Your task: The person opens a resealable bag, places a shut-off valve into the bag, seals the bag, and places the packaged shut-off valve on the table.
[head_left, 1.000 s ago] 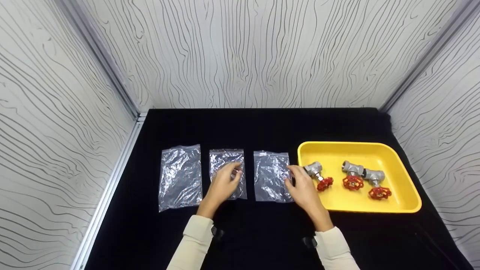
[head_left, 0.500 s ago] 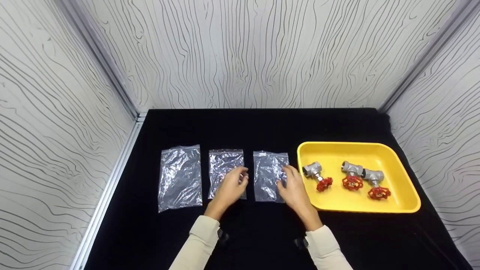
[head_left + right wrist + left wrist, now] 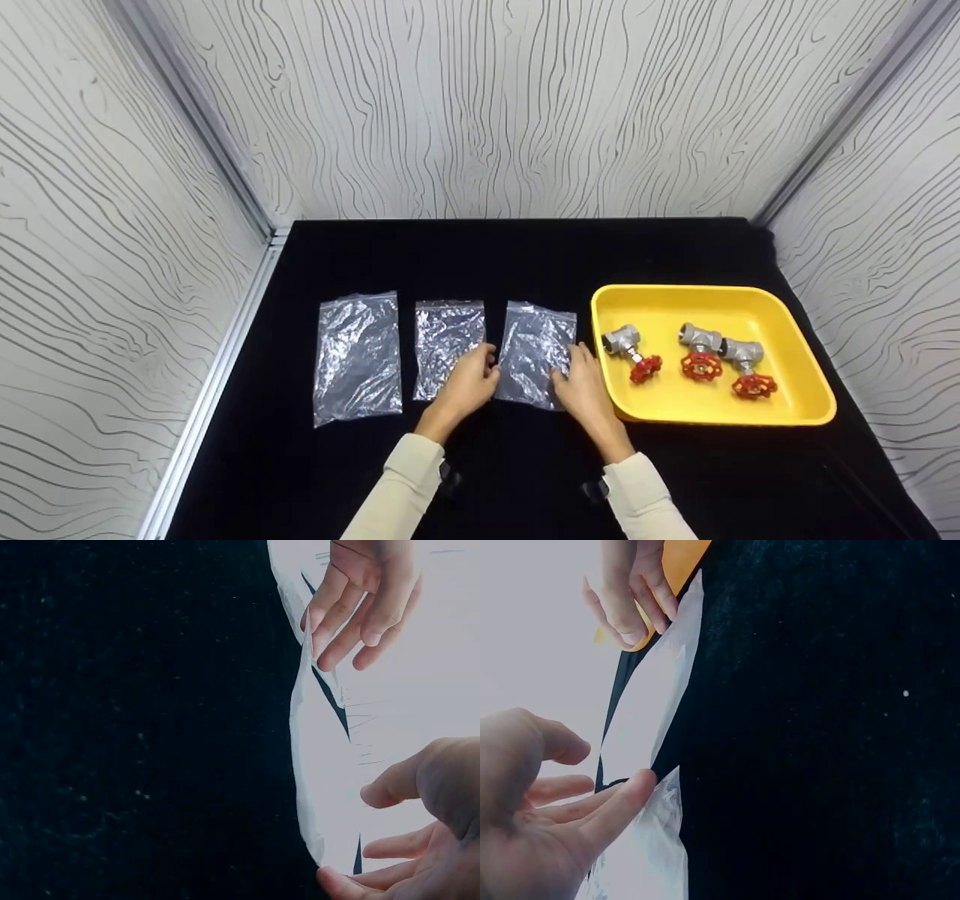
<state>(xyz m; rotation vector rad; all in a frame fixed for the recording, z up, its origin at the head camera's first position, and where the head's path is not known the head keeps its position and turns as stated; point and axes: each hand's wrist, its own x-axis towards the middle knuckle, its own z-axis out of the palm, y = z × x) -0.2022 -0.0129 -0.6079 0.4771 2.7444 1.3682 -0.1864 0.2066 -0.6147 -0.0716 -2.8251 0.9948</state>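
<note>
Hands (image 3: 466, 384) (image 3: 583, 386) spread; right hides part of rightmost clear bag (image 3: 534, 349), left's contact unclear.

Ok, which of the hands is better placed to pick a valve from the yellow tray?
Probably the right hand: it is beside the yellow tray, nearest the leftmost valve. The left hand is farther off, by the rightmost bag's left edge.

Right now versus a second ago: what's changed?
The left hand moved right and the right hand moved left. The right bag turned slightly, its near end swinging left; no clear grip on it. The left bag, middle bag, tray and three valves stayed put.
</note>
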